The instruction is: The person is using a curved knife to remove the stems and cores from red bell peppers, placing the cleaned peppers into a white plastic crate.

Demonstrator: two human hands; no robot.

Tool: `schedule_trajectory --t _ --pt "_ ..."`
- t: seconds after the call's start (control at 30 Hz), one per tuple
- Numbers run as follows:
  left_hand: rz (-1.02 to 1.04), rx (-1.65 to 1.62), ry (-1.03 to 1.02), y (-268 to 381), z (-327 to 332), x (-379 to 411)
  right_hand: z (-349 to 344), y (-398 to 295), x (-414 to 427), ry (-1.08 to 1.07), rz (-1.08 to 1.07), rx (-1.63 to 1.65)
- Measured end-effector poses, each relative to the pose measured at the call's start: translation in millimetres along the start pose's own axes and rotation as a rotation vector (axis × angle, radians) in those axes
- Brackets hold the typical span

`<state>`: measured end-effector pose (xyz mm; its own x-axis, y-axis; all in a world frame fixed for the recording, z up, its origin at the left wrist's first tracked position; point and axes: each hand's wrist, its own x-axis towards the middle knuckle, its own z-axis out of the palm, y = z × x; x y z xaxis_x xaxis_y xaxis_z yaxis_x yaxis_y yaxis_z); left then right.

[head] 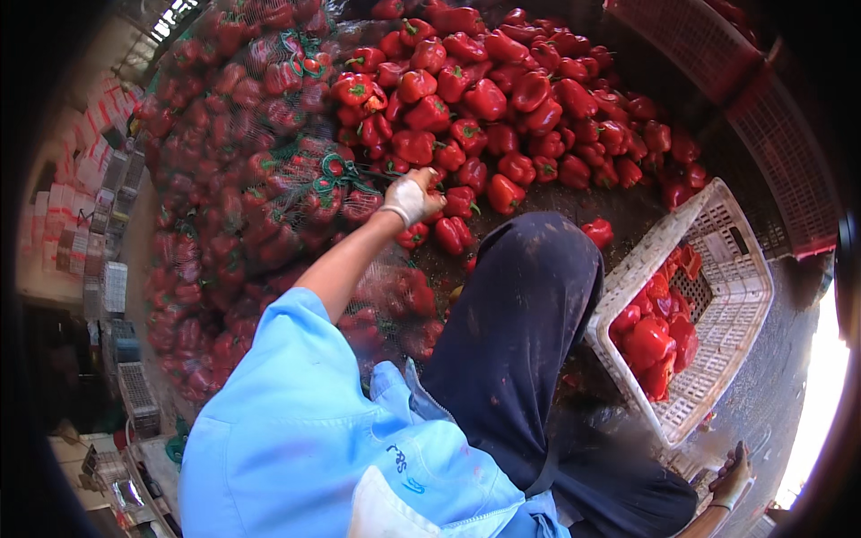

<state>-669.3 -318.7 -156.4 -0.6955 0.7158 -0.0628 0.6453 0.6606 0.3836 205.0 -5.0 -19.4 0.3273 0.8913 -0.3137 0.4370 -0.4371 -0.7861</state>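
Note:
My left hand [412, 198], in a pale glove with bare fingertips, reaches over loose red bell peppers [485, 99] beside filled mesh bags of peppers [232, 222]. A thin dark strand or edge runs from a knotted green cord [334, 172] toward the hand. Whether the curled fingers hold it is hidden. At the lower right is my right hand [732, 476], low beside my bent leg and just below a white plastic crate [730, 319]. Its fingers are partly curled and blurred, so I cannot tell whether they hold anything. Cut or broken red peppers [651, 343] lie inside the tilted crate.
My bent knee [538, 269] rises between the pepper pile and the crate. One loose pepper [597, 233] lies on the dark floor beside the knee. Red plastic crates [783, 134] line the right side. Stacked boxes and crates [111, 202] stand along the far left.

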Motion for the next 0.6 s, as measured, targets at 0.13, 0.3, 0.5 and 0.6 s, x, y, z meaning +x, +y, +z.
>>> schedule_trajectory --t 0.13,0.3,0.5,0.6 --pt "0.107 0.193 -0.074 15 56 10 36 -57 -5 -0.219 -0.243 -0.158" --pt "-0.051 0.448 -0.244 34 99 47 127 -126 -87 -0.255 -0.212 -0.095" --pt "0.245 0.646 -0.099 -4 151 54 165 -112 -90 -0.329 -0.251 -0.112" --pt "0.249 0.691 -0.131 -24 169 58 192 -132 -118 -0.33 -0.147 -0.061"
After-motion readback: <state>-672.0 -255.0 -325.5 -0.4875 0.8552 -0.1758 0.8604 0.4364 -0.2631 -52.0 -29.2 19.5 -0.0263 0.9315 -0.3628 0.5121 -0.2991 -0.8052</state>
